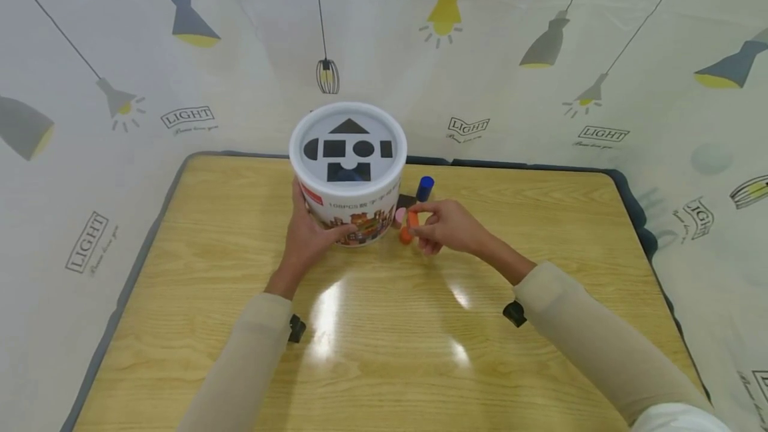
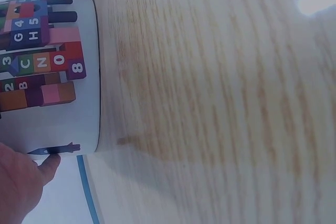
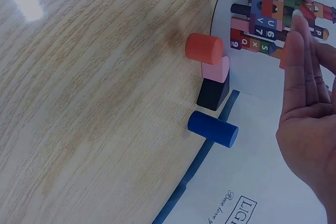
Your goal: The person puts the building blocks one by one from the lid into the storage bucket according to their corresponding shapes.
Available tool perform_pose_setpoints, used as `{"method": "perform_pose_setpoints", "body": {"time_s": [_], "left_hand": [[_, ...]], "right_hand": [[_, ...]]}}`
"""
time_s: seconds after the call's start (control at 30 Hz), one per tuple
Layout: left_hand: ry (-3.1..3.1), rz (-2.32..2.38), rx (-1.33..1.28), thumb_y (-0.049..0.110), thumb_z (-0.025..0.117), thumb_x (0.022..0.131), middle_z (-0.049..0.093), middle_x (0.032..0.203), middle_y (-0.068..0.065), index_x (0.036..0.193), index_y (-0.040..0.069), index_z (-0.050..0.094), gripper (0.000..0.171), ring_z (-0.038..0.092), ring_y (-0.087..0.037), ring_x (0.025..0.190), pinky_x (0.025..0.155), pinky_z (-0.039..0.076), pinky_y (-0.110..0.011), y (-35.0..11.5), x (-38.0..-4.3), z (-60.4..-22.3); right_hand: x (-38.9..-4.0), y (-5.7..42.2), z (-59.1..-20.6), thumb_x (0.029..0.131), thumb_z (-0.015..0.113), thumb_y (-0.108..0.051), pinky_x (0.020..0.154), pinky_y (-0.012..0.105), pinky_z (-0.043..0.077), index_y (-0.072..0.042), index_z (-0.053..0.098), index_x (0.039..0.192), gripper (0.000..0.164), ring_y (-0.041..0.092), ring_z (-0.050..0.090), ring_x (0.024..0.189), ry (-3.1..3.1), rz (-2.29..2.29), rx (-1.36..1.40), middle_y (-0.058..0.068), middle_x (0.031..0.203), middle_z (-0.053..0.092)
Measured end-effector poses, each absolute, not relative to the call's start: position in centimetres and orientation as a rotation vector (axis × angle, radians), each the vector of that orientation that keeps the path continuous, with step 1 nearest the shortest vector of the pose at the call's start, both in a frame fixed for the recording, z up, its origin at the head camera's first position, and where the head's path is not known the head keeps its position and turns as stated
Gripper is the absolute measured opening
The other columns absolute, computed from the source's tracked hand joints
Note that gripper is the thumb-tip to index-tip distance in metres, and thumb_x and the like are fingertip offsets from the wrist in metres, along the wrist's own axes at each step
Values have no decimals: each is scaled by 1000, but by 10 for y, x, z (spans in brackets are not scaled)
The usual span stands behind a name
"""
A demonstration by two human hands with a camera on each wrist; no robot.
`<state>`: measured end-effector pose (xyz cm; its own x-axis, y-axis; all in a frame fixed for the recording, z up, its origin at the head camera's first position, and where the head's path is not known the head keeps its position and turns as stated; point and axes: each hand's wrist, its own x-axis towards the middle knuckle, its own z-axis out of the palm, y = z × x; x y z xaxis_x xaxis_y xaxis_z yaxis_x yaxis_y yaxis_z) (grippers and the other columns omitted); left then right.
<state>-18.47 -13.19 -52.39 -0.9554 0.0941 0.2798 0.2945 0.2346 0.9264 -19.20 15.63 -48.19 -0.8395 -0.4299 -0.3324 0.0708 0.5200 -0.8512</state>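
A white bucket [image 1: 354, 219] with printed blocks on its side stands at the table's back; its lid [image 1: 348, 148] has several shaped holes. My left hand [image 1: 309, 229] grips the bucket's left side, thumb across the front. Beside the bucket's right side, my right hand [image 1: 447, 227] pinches an orange block [image 1: 413, 219] between thumb and fingers; its exact shape is partly hidden. Near that hand stand an orange cylinder [image 3: 203, 49], a pink cylinder [image 3: 216, 70], a black wedge-like block [image 3: 212, 94] and a blue cylinder [image 3: 212, 128].
The wooden table [image 1: 384, 365] has its back edge just behind the bucket and blocks. A pale curtain [image 1: 384, 32] printed with lamps hangs behind and along the sides. Small black devices [image 1: 514, 313] sit at both sleeve cuffs.
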Motion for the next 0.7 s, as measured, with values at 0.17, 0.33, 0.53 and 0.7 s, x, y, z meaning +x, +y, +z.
{"method": "perform_pose_setpoints", "body": {"time_s": [0.17, 0.33, 0.53, 0.7], "left_hand": [[-2329, -1822, -375, 14, 92, 64, 45, 144, 6, 154, 42, 0, 132, 44, -17, 133, 116, 30, -48, -132, -185, -525], [-2328, -1828, -378, 14, 92, 64, 45, 144, 6, 154, 42, 0, 132, 44, -17, 133, 116, 30, -48, -133, -186, -526], [-2328, -1829, -383, 14, 92, 64, 44, 145, 7, 154, 42, -1, 133, 43, -17, 133, 116, 29, -50, -133, -186, -527], [-2339, -1811, -379, 14, 92, 64, 43, 146, 6, 154, 42, -1, 132, 43, -18, 134, 116, 29, -50, -133, -186, -525]], "right_hand": [[-189, 154, -481, 95, 64, -23, 61, 47, 61, -2, 49, 140, 52, 29, 69, 59, 2263, -1271, -311, 22, 74, 70], [-186, 151, -477, 95, 64, -23, 60, 51, 60, -7, 52, 140, 49, 26, 68, 55, 2278, -1259, -309, 17, 69, 70], [-184, 147, -469, 94, 65, -20, 57, 46, 61, -11, 54, 138, 46, 28, 68, 56, 2250, -1307, -289, 16, 68, 70], [-182, 144, -460, 93, 66, -21, 61, 51, 60, -13, 55, 137, 46, 33, 69, 59, 2225, -1343, -293, 21, 72, 70]]}}
